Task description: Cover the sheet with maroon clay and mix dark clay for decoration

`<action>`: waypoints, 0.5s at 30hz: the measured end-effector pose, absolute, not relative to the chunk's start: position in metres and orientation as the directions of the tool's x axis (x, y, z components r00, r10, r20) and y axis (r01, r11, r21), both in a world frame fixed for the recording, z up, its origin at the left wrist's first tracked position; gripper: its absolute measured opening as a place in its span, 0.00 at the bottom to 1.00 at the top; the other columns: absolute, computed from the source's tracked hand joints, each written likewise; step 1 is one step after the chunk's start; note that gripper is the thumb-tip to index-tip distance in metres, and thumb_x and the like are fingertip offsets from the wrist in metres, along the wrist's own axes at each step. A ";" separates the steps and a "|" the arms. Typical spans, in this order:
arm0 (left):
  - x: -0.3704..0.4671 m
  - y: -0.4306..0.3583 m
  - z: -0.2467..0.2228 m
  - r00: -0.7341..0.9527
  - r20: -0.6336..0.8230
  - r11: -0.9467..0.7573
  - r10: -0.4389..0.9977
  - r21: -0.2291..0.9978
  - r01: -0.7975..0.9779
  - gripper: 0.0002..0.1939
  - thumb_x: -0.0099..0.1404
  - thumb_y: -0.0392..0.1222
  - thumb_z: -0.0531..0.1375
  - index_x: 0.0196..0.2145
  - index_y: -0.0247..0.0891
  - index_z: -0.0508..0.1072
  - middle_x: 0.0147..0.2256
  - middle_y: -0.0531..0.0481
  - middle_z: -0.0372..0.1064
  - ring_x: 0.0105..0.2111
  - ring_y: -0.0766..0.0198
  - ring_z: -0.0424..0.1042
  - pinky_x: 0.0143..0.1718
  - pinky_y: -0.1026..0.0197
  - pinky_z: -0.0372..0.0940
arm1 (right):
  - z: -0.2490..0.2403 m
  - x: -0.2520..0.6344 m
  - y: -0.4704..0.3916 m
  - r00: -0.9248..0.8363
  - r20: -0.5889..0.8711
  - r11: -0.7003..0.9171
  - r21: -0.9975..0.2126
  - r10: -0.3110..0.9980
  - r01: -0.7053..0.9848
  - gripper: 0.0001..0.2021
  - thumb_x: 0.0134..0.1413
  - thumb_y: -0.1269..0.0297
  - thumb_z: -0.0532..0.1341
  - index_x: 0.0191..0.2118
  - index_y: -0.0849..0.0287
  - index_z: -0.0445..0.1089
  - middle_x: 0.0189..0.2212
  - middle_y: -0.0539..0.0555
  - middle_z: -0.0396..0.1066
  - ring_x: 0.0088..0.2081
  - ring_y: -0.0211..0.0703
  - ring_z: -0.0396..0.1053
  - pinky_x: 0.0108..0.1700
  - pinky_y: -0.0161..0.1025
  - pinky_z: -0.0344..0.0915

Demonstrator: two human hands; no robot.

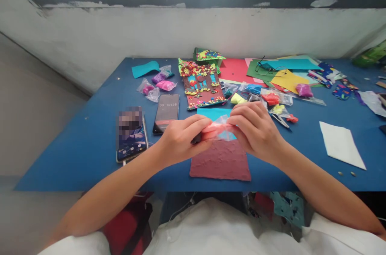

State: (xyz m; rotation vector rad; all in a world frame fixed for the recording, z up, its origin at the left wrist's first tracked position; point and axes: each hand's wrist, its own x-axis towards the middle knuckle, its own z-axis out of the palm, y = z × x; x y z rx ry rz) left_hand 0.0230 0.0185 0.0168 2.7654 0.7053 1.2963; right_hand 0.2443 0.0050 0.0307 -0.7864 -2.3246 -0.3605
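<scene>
Pinkish-orange clay in a clear plastic bag (217,129) is stretched between my two hands. My left hand (187,139) grips its left end, and a small dark piece shows under the fingers. On the right, the curled fingers of my right hand (256,131) pinch the bag. Below them lies a sheet covered with flattened maroon clay (220,161), its blue upper part (211,114) partly hidden by the hands. Behind stands a decorated panel (202,86) with colourful clay shapes.
Two phones (165,113) (132,136) lie at the left. Bagged clay (271,98), coloured paper (235,69) and scissors (282,121) are spread behind and right of my hands. A white folded paper (342,144) rests at the right. A wall (181,29) borders the blue table (99,126).
</scene>
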 end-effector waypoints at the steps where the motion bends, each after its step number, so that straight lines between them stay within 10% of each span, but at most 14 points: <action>1: 0.023 0.019 0.017 0.554 0.733 -0.902 0.395 0.193 0.387 0.04 0.66 0.37 0.57 0.38 0.36 0.70 0.32 0.47 0.76 0.31 0.66 0.76 0.33 0.68 0.71 | 0.030 0.245 0.005 -0.605 0.661 0.803 0.007 0.444 0.597 0.04 0.65 0.69 0.54 0.41 0.55 0.65 0.35 0.55 0.73 0.38 0.46 0.69 0.40 0.43 0.62; 8: 0.026 0.016 0.019 0.647 0.647 -0.913 0.404 0.245 0.325 0.03 0.67 0.34 0.55 0.35 0.35 0.69 0.32 0.45 0.75 0.30 0.66 0.74 0.31 0.68 0.68 | 0.028 0.237 -0.001 -0.597 0.638 0.853 -0.196 0.486 0.484 0.08 0.66 0.70 0.50 0.38 0.56 0.65 0.25 0.50 0.70 0.24 0.37 0.65 0.26 0.36 0.58; 12: 0.027 0.017 0.025 0.540 0.728 -0.895 0.422 0.240 0.376 0.06 0.66 0.35 0.57 0.30 0.36 0.68 0.27 0.49 0.73 0.28 0.69 0.72 0.30 0.70 0.66 | 0.049 0.260 0.013 -0.004 0.794 0.636 -0.485 0.609 0.601 0.10 0.66 0.62 0.53 0.31 0.52 0.64 0.23 0.49 0.64 0.21 0.37 0.61 0.24 0.38 0.56; 15: 0.028 0.019 0.024 0.482 0.738 -0.857 0.473 0.258 0.446 0.09 0.67 0.37 0.58 0.27 0.37 0.67 0.26 0.51 0.72 0.26 0.70 0.69 0.30 0.70 0.65 | 0.057 0.274 0.024 0.281 0.645 0.544 -0.757 0.711 0.363 0.09 0.64 0.57 0.57 0.32 0.53 0.65 0.24 0.48 0.62 0.19 0.35 0.61 0.21 0.37 0.56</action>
